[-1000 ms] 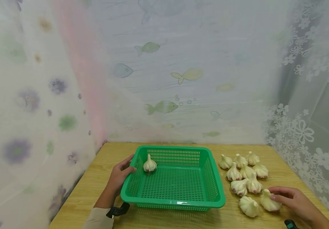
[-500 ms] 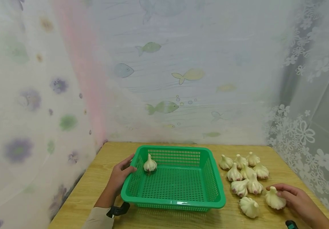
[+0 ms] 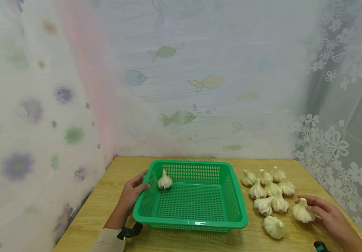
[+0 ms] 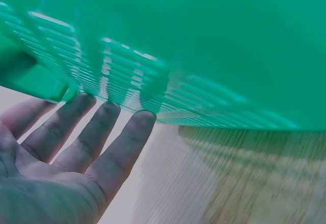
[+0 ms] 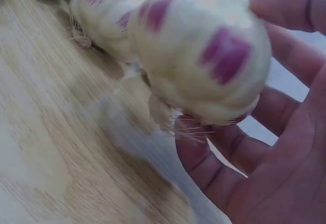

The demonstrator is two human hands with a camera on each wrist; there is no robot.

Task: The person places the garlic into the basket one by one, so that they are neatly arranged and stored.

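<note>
A garlic bulb (image 3: 303, 211) sits in my right hand (image 3: 328, 214), gripped between thumb and fingers with its stem pointing up. In the right wrist view its rooty underside and purple patches show, and the bulb is held above the wood. My left hand (image 3: 131, 195) holds the left rim of a green plastic basket (image 3: 191, 224), thumb over the edge. Below, the fingertips (image 4: 145, 116) meet the slotted outer wall in the left wrist view. One garlic bulb (image 3: 165, 181) stands inside the basket at its back left.
Several more garlic bulbs (image 3: 257, 190) cluster on the wooden table (image 3: 99, 196) to the right of the basket. A single garlic bulb (image 3: 274, 227) lies nearer the front. Patterned sheets (image 3: 206, 87) hang behind and at both sides.
My right hand has taken the garlic bulb up, shifting slightly right and then farther back, away from the front bulb. The left hand and basket stay where they were.
</note>
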